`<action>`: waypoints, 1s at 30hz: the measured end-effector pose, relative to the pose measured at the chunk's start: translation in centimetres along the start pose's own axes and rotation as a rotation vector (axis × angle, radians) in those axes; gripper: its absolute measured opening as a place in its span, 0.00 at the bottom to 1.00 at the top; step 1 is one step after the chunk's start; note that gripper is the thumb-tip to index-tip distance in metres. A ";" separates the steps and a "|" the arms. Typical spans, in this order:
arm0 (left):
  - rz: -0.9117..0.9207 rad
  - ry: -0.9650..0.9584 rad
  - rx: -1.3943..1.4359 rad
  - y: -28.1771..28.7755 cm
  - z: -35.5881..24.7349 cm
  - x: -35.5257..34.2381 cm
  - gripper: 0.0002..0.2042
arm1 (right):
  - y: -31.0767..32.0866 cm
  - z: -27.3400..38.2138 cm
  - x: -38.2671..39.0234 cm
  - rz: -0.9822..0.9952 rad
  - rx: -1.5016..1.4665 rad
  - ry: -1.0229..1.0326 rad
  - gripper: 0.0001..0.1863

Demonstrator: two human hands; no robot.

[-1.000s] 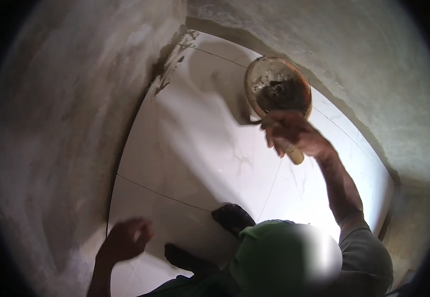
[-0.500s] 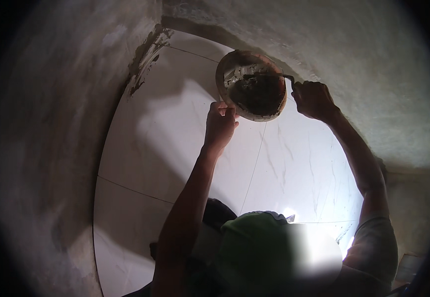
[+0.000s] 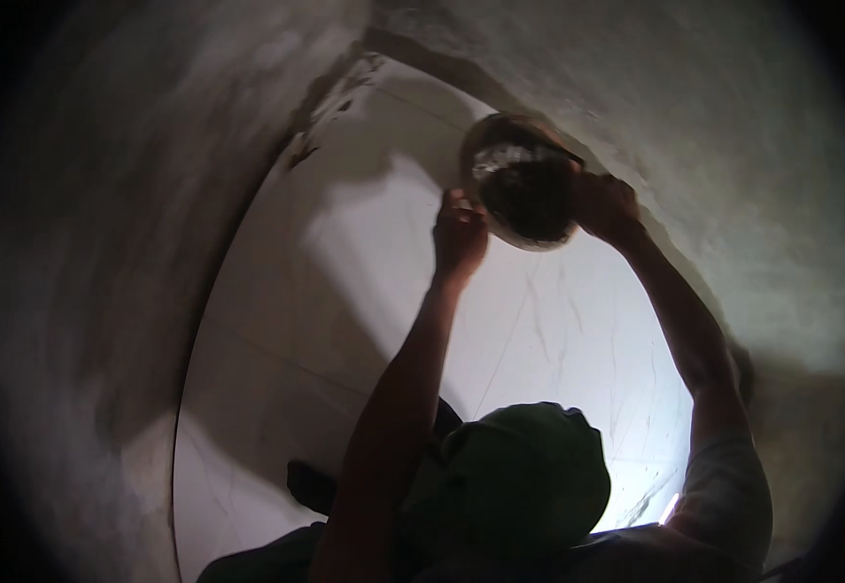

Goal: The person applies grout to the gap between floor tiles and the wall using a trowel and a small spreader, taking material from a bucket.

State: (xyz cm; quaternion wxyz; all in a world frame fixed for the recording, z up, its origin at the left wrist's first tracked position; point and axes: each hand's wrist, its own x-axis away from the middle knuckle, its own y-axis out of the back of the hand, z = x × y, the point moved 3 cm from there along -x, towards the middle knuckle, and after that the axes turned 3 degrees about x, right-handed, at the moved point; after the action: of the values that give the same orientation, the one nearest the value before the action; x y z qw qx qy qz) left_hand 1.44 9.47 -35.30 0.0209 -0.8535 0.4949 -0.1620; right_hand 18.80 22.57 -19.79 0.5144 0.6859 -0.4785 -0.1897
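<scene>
A round bowl [image 3: 505, 219] with a pale rim and dark, wet-looking mortar [image 3: 529, 189] inside is at the far side of the tiled surface, near the wall. My left hand [image 3: 459, 243] has its fingers curled at the bowl's near-left rim, seemingly gripping it. On the opposite side, my right hand [image 3: 605, 204] is closed around the handle of a trowel [image 3: 566, 154], right by the bowl's right rim. The blade is blurred and partly lost against the dark mortar. Paler grey mortar clings to the bowl's inner left side.
Large white marbled tiles [image 3: 529, 321] lie under my arms. Rough grey walls rise at the left [image 3: 131, 243] and right [image 3: 733, 185]. Mortar smears [image 3: 320, 126] mark the far-left tile edge. A green cap [image 3: 529, 476] fills the lower middle.
My right hand has come down and closer to the bowl with the trowel. The view has shifted, so bowl and left hand appear farther right.
</scene>
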 end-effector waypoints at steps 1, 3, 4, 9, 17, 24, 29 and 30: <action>-0.054 -0.037 -0.080 0.3 0.5 -0.1 0.10 | 0.3 0.4 0.8 -0.164 -0.014 0.007 0.09; -0.049 -0.033 0.060 -0.1 -0.6 1.1 0.10 | 0.1 -2.0 3.0 -0.365 -0.037 0.118 0.04; 0.015 0.020 0.164 -0.3 -1.5 1.7 0.12 | 0.0 -3.9 4.2 -0.397 -0.030 0.187 0.03; -0.008 0.070 0.340 4.0 0.9 5.1 0.21 | -3.8 -6.6 2.1 -0.105 0.082 0.249 0.16; 0.322 0.127 -1.253 27.5 -4.0 12.1 0.21 | 2.6 4.4 -1.2 -0.277 0.051 0.376 0.28; 0.037 0.486 -1.092 41.6 -6.0 48.4 0.27 | 8.7 36.9 10.6 -0.350 -0.420 1.286 0.15; -0.099 0.595 -0.162 28.5 -1.9 68.8 0.25 | -1.3 52.8 17.9 -0.268 -0.297 1.875 0.16; -0.114 0.605 -0.039 25.2 -1.2 70.3 0.24 | -3.0 55.0 19.4 -0.289 -0.391 2.046 0.17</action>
State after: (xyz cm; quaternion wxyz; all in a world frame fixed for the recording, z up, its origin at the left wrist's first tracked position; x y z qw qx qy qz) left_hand 12.19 -63.08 -21.15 -0.1529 -0.7932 0.4329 -0.4001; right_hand -12.05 -22.75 -39.88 0.7476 0.4747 0.3093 0.3466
